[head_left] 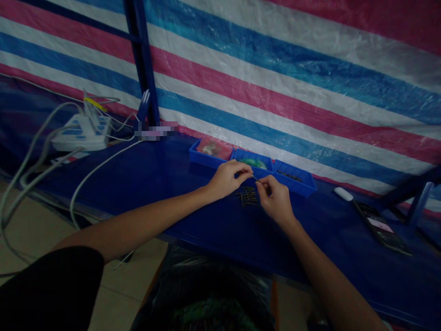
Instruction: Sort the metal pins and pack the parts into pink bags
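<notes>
My left hand (228, 179) is closed in a pinch, its thumb and forefinger at the far end of a long thin screw (255, 177). My right hand (274, 198) pinches the near end of that same screw between thumb and fingertips. Most of the piece is covered by the fingers. Just below the hands, a small pile of similar thin dark screws (247, 196) lies on the blue table (220, 225). Behind the hands stand three joined blue bins: the left bin (203, 159) holds a reddish plastic bag, the middle bin (268, 162) green material, the right bin (301, 187) dark thin pieces.
A phone (381, 227) and a small white case (343, 194) lie at the right. On the left, a white power strip (82, 133) trails several cables (93, 170). A blue metal post (143, 59) and striped plastic sheeting (275, 92) rise behind the table.
</notes>
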Tool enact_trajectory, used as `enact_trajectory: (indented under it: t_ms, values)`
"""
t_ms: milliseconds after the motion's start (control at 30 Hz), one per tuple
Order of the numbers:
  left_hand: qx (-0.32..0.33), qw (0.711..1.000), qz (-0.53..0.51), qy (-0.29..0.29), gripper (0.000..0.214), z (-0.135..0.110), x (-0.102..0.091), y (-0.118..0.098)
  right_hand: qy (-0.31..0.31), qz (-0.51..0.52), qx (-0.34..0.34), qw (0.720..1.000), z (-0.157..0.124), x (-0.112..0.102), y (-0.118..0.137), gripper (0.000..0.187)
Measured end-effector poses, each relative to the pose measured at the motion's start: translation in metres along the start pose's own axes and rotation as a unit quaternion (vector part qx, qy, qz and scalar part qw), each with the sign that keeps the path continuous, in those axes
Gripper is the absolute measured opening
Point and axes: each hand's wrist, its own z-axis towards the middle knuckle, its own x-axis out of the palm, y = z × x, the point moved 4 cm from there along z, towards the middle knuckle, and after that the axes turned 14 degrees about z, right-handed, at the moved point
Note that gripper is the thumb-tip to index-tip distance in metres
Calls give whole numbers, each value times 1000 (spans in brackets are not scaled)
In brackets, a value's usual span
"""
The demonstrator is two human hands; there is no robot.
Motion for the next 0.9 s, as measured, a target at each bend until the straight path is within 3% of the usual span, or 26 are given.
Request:
enact_trajectory:
  t_ms: [433,700,900]
  values:
    - [-15,999,-31,14,12,2,3,6,-47,1,-4,999,4,-9,-3,15]
    - [-13,999,-44,22,11,1,3,4,-40,0,-8,999,4,-9,-2,15]
    - [-61,992,-100,53,15,3,3,5,-21,-6,-11,1000,4,-8,2,20]
